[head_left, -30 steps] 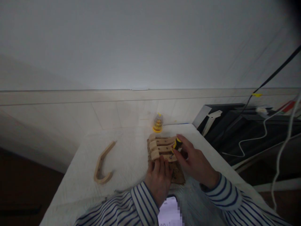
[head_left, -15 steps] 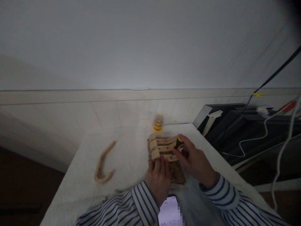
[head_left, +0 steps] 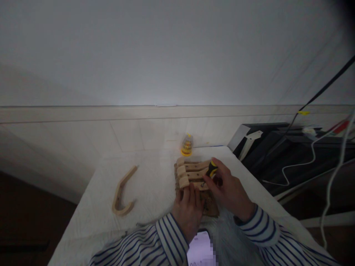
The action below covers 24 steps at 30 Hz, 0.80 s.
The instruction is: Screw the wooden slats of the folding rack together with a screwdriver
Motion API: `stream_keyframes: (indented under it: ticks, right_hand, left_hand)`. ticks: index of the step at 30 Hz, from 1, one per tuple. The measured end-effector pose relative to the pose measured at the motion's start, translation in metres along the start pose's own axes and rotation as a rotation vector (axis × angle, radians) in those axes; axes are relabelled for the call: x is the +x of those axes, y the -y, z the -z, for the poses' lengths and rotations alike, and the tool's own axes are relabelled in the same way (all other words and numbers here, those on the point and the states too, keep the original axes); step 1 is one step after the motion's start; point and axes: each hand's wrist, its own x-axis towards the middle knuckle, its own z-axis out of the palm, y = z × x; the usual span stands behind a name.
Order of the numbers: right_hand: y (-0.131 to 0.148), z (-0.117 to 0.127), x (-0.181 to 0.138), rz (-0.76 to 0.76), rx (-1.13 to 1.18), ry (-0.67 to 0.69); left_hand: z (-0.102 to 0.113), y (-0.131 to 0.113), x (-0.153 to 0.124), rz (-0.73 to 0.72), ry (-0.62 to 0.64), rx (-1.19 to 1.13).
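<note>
My right hand (head_left: pixel 231 190) pinches the black-and-yellow handle of a screwdriver (head_left: pixel 213 167), held tilted. Its tip points down at a screw on the nearest of several curved pale wooden hooks (head_left: pixel 197 175). These lie side by side across a brown board (head_left: pixel 212 209). Fingers of my left hand (head_left: pixel 188 212) are closed over the near edge of that same hook, holding it against the board; the fingertips are partly hidden. A loose J-shaped wooden hook (head_left: pixel 116 197) lies apart on the left of the white-covered table (head_left: pixel 91 221).
A clear screwdriver-bit case (head_left: pixel 187 145) with a yellow base stands behind the board, near the wall. A phone (head_left: pixel 200 247) lies close to my body. Dark panels (head_left: pixel 277 151) and a white cable (head_left: pixel 313 151) are beyond the table's right edge.
The screwdriver handle has turned slightly in my right hand. My left hand stays in place on the hook; the view has shifted very slightly.
</note>
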Motion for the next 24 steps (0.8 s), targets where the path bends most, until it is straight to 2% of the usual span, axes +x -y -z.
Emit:
stream_keyframes:
  ticks: [11, 24]
  right_hand:
    - [0.0002, 0.0075, 0.0001, 0.037, 0.015, 0.086]
    - [0.0006, 0.0089, 0.0004, 0.086, -0.005, 0.054]
  left_hand:
    - [0.0004, 0.0006, -0.0002, -0.006, 0.018, 0.002]
    - [-0.0002, -0.0003, 0.0008, 0.02, 0.009, -0.017]
